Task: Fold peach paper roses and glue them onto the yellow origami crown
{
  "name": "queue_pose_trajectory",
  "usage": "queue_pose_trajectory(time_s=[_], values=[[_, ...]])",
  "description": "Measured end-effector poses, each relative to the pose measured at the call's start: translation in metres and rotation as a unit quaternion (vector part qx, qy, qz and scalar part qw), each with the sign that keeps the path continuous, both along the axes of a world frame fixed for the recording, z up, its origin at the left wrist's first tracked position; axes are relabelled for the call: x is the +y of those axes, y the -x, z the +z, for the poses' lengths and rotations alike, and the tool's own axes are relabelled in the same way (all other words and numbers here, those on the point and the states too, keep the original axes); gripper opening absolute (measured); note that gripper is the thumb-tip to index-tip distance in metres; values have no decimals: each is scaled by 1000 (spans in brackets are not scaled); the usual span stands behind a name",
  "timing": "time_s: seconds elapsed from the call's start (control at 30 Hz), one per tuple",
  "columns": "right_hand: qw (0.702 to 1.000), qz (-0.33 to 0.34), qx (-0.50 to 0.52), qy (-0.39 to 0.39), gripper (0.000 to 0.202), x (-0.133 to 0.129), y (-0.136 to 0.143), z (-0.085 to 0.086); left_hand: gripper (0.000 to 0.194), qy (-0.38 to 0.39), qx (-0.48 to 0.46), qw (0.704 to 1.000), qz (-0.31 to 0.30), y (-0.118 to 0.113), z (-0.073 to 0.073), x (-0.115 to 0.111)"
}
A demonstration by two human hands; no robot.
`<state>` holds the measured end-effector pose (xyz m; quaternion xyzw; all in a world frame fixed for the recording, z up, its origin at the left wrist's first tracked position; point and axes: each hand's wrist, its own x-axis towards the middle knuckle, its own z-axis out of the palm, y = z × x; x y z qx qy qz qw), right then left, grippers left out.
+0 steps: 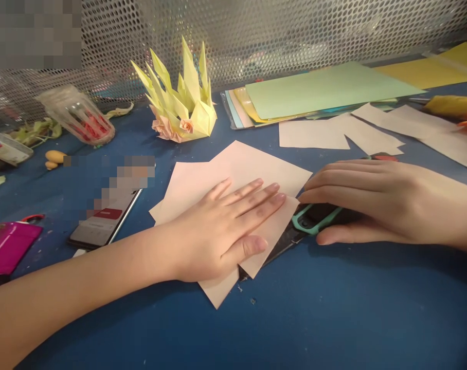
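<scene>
Pale pink paper sheets [243,159] lie in an overlapping stack on the blue table. My left hand [233,221] is spread flat on top of them, fingers stretched out and palm down. At the right edge of the stack, my right hand [372,200] arches over a dark flat tool with a teal loop handle [312,223], which looks like scissors. Its fingertips are near the paper's corner and its thumb stands apart from the fingers. The palm hides part of the tool, and the sheets cover its other end.
A yellow folded-paper ornament with pink paper roses [191,110] stands behind the stack. Phone [102,221], tipped jar [79,115] and magenta pouch [13,246] lie left. Coloured sheets [326,92] and white paper pieces [314,134] lie at the back right, before a perforated metal panel [256,36].
</scene>
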<state>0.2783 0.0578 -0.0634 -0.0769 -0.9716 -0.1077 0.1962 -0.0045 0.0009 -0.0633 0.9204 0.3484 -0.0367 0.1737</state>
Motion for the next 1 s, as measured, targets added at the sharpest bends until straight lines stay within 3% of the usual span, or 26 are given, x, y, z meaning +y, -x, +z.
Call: queue_pose_trajectory(time_s=[0.43, 1.0], values=[[1000, -8, -19, 18, 30, -2, 0, 0, 66, -20, -37, 999, -11, 4, -12, 1], [999, 1, -12, 34, 30, -1, -1, 2, 67, -21, -33, 999, -5, 4, -13, 1]])
